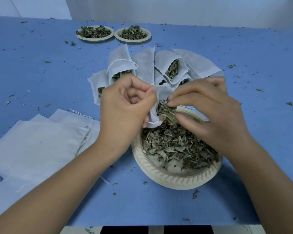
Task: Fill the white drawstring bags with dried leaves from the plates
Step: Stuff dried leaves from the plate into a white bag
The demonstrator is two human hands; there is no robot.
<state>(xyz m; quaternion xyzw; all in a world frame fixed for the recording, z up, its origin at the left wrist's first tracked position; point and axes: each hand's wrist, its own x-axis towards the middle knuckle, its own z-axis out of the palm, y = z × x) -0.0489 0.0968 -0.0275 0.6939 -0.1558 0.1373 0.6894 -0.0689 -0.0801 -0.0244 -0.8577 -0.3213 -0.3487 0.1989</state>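
Pinching leaves at bag mouth, right grip

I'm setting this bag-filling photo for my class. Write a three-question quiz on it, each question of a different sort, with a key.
1. True or false: the left hand grips the mouth of a white bag.
2. The right hand pinches: A) a drawstring, B) dried leaves, C) a plate rim.
3. Besides the near plate, how many far plates of leaves stand at the back of the table?

Key: 1 true; 2 B; 3 two.
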